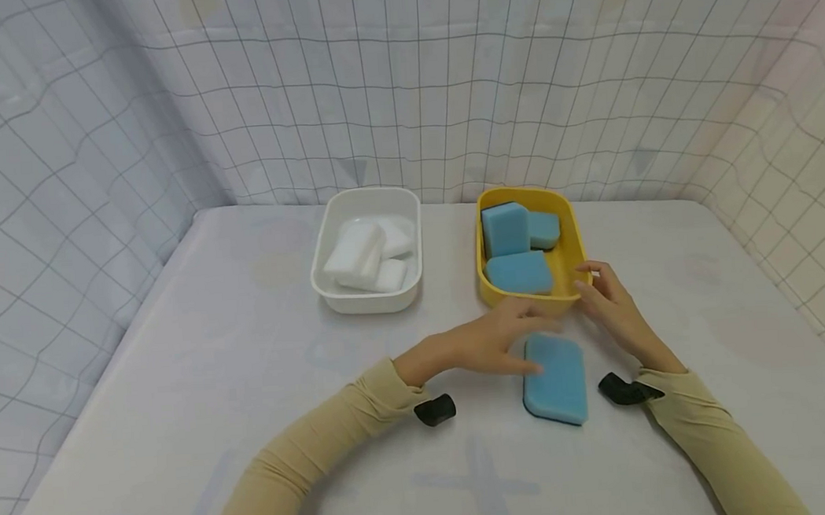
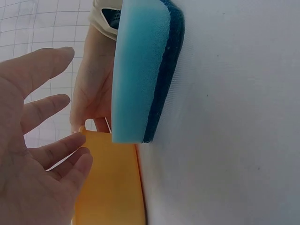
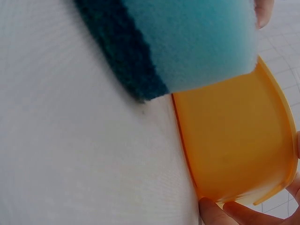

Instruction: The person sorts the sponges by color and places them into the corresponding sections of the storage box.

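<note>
A blue scouring sponge point(image 1: 555, 379) lies foam side up on the table, its dark scrubbing layer point(image 2: 164, 70) underneath. My left hand point(image 1: 499, 339) hovers just above its far left corner, fingers spread, holding nothing. Beyond the sponge stands a yellow container point(image 1: 568, 272) with 3 blue sponges inside, one of them point(image 1: 520, 273) flat at the front. At the container's near right corner my right hand point(image 1: 617, 312) grips the rim between thumb and fingers. The right wrist view shows its fingers point(image 3: 218, 214) against the container's outer wall point(image 3: 234, 140).
To the left of the yellow container stands a white container point(image 1: 369, 303) with several white sponge blocks point(image 1: 355, 249). A black wrist strap piece point(image 1: 436, 410) shows at the left cuff, another point(image 1: 628, 388) at the right. Checked curtains point(image 1: 402, 93) enclose the white table point(image 1: 249, 362).
</note>
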Available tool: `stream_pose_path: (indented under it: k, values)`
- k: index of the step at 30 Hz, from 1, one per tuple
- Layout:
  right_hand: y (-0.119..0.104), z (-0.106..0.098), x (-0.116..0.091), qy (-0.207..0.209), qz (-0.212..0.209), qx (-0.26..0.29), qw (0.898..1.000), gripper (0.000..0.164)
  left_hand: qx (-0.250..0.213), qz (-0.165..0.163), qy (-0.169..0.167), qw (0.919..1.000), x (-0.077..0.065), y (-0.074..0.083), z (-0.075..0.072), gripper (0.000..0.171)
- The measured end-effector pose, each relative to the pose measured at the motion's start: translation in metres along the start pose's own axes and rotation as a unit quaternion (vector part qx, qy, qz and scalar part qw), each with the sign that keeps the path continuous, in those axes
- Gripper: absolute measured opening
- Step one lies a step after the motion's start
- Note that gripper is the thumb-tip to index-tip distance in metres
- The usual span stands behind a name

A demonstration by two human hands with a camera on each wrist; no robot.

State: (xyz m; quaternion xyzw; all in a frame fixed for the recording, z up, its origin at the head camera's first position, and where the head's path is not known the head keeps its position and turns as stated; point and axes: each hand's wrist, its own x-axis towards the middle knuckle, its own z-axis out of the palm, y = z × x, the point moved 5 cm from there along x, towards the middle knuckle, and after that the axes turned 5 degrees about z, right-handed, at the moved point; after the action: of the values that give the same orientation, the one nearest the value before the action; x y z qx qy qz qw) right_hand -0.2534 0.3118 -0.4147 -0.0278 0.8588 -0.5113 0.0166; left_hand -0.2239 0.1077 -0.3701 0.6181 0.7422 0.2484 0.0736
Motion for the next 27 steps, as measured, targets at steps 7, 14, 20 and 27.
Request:
stream_pose_path:
  k: [7, 14, 20, 27]
  values:
    - [-0.002, 0.000, -0.001, -0.006, 0.000, 0.012, 1.000, 0.045, -0.010, -0.019, -0.041, 0.9990, 0.000, -0.001, 0.008, 0.057]
    - [-0.002, 0.001, 0.000, -0.010, 0.001, 0.011, 1.000, 0.046, -0.016, -0.021, -0.060, 0.9979, -0.002, 0.001, 0.012, 0.060]
    - [-0.001, 0.002, 0.000, -0.018, 0.004, 0.028, 0.999, 0.047, -0.003, -0.034, -0.086, 0.9957, -0.002, 0.000, 0.017, 0.063]
    - [0.000, 0.001, 0.000, -0.014, 0.009, 0.026, 1.000, 0.047, 0.005, -0.048, -0.120, 0.9916, -0.001, 0.000, 0.023, 0.069]
